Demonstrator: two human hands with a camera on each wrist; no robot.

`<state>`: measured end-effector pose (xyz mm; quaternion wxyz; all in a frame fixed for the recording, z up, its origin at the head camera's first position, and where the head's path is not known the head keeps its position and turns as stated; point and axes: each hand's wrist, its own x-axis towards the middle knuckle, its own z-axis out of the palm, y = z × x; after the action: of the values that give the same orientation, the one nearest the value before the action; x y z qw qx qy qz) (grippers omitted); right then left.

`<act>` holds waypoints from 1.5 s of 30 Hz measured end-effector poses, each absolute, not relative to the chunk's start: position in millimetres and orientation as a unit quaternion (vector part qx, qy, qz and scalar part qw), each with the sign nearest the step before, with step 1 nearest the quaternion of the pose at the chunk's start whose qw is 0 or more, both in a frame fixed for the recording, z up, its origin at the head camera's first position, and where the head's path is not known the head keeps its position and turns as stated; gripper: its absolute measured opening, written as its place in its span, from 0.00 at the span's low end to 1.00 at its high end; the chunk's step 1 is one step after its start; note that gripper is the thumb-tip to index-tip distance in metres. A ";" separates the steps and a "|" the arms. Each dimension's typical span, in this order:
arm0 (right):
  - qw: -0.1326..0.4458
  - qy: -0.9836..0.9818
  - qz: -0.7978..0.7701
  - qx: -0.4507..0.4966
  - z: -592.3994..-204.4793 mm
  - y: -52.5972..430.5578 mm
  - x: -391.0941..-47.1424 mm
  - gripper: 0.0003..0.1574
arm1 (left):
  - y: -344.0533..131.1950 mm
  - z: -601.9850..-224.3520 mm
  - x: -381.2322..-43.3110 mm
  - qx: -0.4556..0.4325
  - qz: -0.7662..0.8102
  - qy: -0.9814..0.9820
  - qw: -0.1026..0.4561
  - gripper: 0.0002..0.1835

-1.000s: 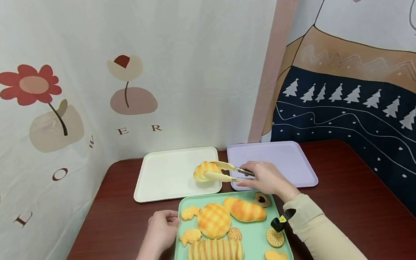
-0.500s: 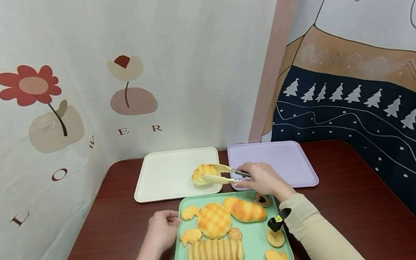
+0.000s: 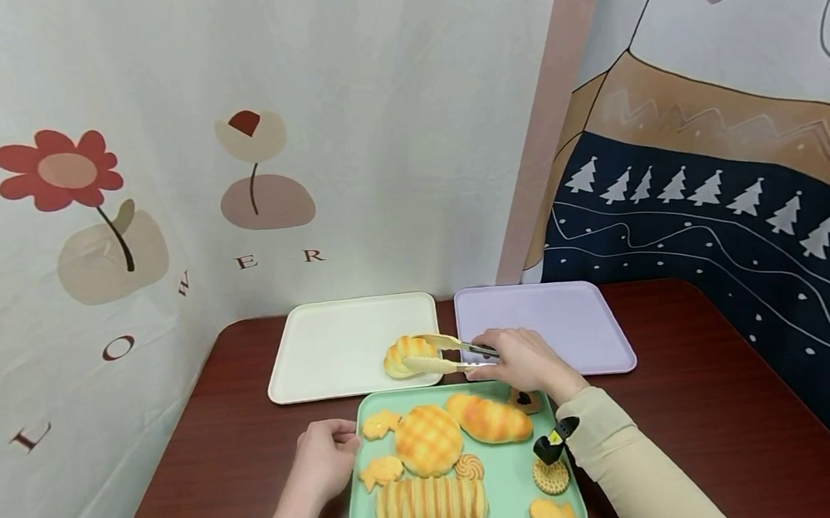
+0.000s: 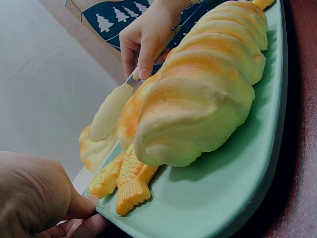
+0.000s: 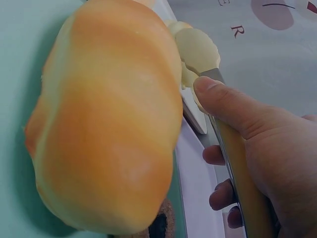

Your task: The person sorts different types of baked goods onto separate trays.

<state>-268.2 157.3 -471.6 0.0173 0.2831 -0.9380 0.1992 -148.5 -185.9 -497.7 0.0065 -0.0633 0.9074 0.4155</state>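
My right hand (image 3: pixel 524 358) holds tongs (image 3: pixel 431 365) with cream-coloured tips. Between the tips is a small, ridged yellow bun (image 3: pixel 402 355), at the near right part of the white tray (image 3: pixel 327 359). Whether the bun touches the tray is hard to tell. My left hand (image 3: pixel 327 459) pinches the left rim of the green tray (image 3: pixel 509 504), the thumb (image 4: pixel 81 202) on top and fingers below. That tray bears a striped loaf (image 3: pixel 431 507), a round checked bun (image 3: pixel 428 439), a long roll (image 3: pixel 489 419) and several cookies.
A lilac tray (image 3: pixel 579 322) lies at the back right, partly under my right hand. Fish-shaped cookies (image 3: pixel 554 517), a round cracker (image 3: pixel 551 476) and a heart-centred cookie (image 3: pixel 524 399) sit along the green tray's right side. Printed cloth (image 3: pixel 402 127) hangs behind the table.
My right hand and the tongs have shifted slightly toward me and to the left, bringing the small bun nearer the white tray's front edge. The left hand stays on the green tray's rim.
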 end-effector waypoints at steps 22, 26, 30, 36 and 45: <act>0.013 -0.939 0.201 0.278 -470.3 158.7 -262.2 0.50 | -187.1 -497.5 -147.6 -0.067 0.414 0.908 0.010 0.08; 0.011 -0.939 0.211 0.270 -467.6 160.1 -261.0 0.51 | -187.6 -498.0 -148.6 -0.063 0.414 0.908 0.011 0.08; 0.016 -0.940 0.214 0.266 -464.1 163.1 -258.8 0.50 | -187.5 -498.1 -148.7 -0.063 0.415 0.908 0.012 0.08; 0.037 -0.932 0.230 0.279 -457.8 173.4 -250.5 0.44 | -187.8 -497.6 -148.7 -0.066 0.414 0.908 0.018 0.08; 0.054 -0.933 0.239 0.265 -446.2 200.5 -228.9 0.51 | -187.1 -497.4 -148.1 -0.067 0.411 0.909 0.013 0.09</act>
<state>-228.9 200.5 -446.2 0.0539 0.2649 -0.9326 0.2393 -148.1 -187.1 -497.4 0.0131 -0.0667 0.9092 0.4107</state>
